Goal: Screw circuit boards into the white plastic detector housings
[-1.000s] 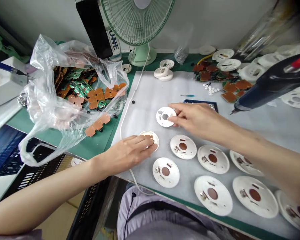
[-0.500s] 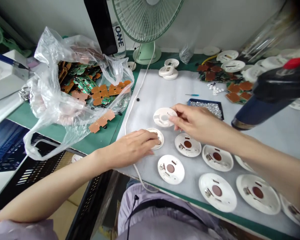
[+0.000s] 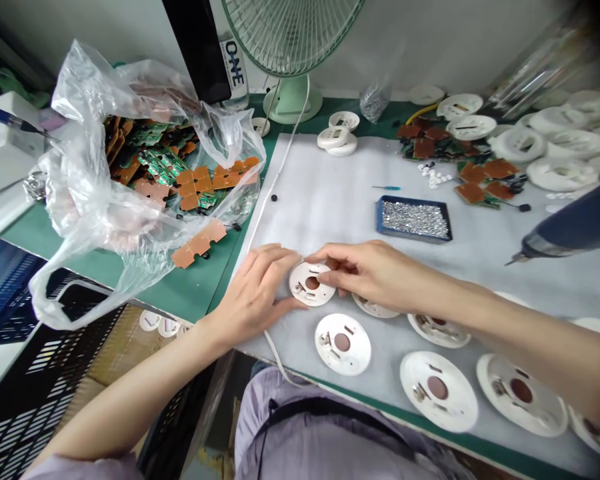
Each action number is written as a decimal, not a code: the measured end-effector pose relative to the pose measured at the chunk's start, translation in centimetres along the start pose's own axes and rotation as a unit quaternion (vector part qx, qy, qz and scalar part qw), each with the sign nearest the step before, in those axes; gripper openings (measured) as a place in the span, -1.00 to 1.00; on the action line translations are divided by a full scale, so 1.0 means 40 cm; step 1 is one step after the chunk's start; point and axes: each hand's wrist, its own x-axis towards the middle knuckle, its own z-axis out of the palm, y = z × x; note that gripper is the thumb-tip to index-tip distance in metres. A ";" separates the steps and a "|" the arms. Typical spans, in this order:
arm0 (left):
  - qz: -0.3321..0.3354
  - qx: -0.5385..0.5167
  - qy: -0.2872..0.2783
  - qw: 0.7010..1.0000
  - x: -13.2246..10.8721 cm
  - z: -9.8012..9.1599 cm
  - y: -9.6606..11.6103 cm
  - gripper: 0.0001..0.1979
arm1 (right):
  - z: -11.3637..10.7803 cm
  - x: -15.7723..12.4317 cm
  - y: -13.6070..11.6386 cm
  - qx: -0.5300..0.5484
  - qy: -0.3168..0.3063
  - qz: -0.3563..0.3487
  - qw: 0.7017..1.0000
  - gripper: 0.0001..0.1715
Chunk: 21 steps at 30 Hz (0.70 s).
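Along the near edge of the workbench (image 3: 186, 280) lie round white covers (image 3: 455, 404) with brown centres. Just beyond, near the pale sheet's (image 3: 325, 203) left edge, sits the round white housing (image 3: 321, 295). The left hand (image 3: 255, 283) cups its rim, thumb parted from the closely set fingers; the right hand (image 3: 363, 268) pinches its right side between thumb and fingers. Farther out stands a blue tray (image 3: 379, 217) of small metal parts; by the far edge, a green fan (image 3: 293, 103).
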 end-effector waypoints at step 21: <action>0.057 0.125 -0.196 0.971 0.094 -0.037 0.086 -0.75 | -0.087 -0.205 -0.018 -0.188 0.258 -0.135 0.938 -0.64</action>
